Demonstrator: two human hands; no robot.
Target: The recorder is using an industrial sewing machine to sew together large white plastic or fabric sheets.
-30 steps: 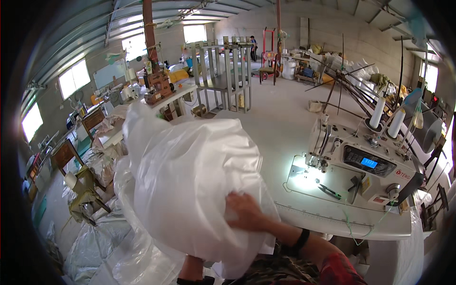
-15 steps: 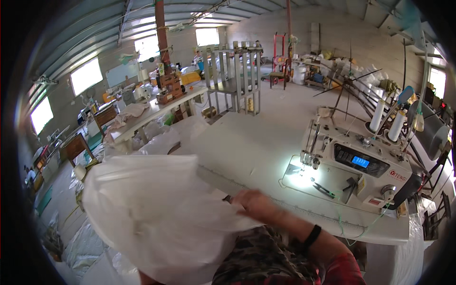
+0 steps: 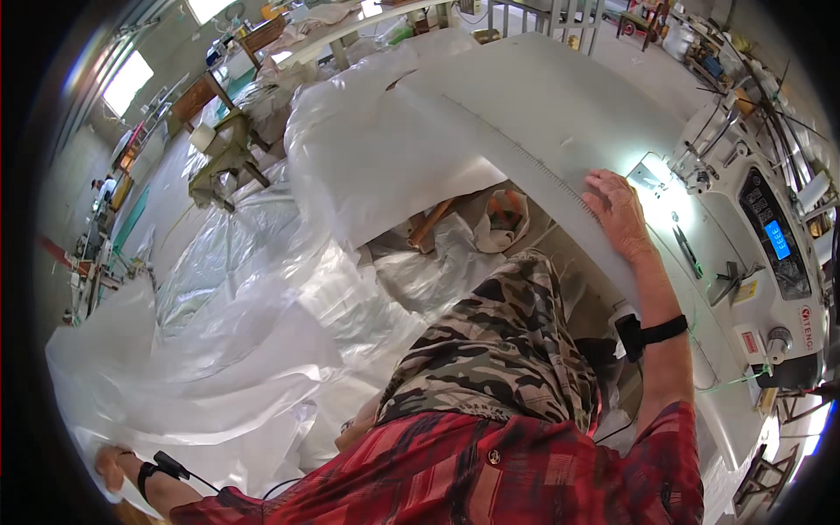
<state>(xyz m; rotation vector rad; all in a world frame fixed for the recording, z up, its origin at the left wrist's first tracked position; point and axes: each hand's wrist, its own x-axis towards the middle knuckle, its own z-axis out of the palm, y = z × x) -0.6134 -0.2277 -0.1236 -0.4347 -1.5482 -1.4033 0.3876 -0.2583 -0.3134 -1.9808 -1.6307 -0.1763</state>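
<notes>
At 8 o'clock the left hand (image 3: 112, 468) is seen at the edge of a white plastic sheet (image 3: 210, 359); how far it is closed cannot be told. The sheet, thin, translucent and softly creased, is spread toward 9. Near 3 o'clock the right hand (image 3: 619, 214), loosely open and empty, is laid on the table (image 3: 560, 96). Half a second ago, the sheet was billowed closer beside it.

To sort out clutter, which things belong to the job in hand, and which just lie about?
Likely belonging:
- white sheeting at the left hand
- table under the right hand
- sewing machine
- snips

Apparently lying about:
- wooden chair
- white object on it
</notes>
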